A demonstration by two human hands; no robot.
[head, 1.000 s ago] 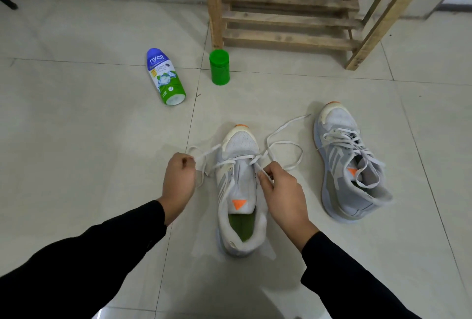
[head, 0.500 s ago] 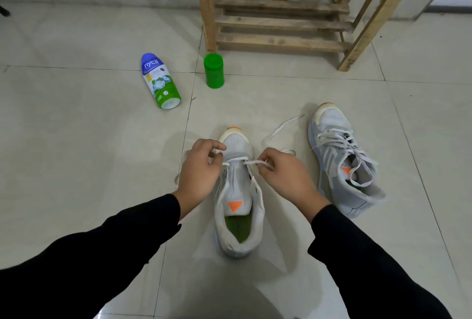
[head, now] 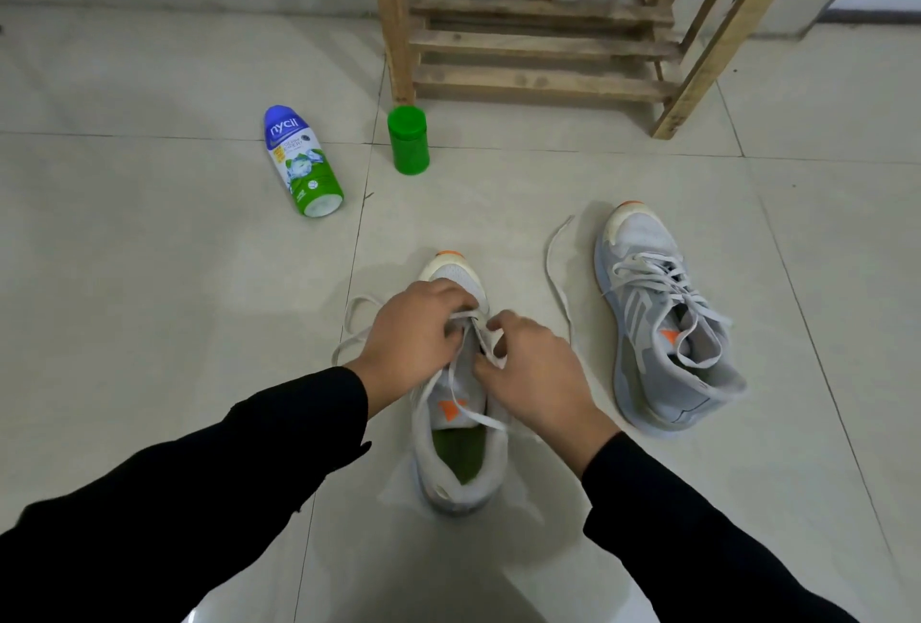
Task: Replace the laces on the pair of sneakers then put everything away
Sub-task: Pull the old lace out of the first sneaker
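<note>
A grey sneaker [head: 461, 443] with a green insole and an orange tongue mark stands on the floor tiles straight ahead, toe pointing away. Over its eyelets my left hand [head: 416, 336] and my right hand [head: 531, 373] meet, each pinching part of the white lace [head: 555, 268]. One loose lace end curls out to the right, another loops out to the left of the shoe. The second grey sneaker [head: 663, 323] lies to the right, laced loosely, tilted on its side.
A blue and green powder bottle [head: 301, 164] lies on its side at the left. A green lidded container [head: 408, 140] stands upright by the leg of a wooden rack [head: 540, 44] against the far wall.
Both hands have come together over the middle of the sneaker. The lace that was stretched out to either side has gone slack, and one end now trails across the tongue.
</note>
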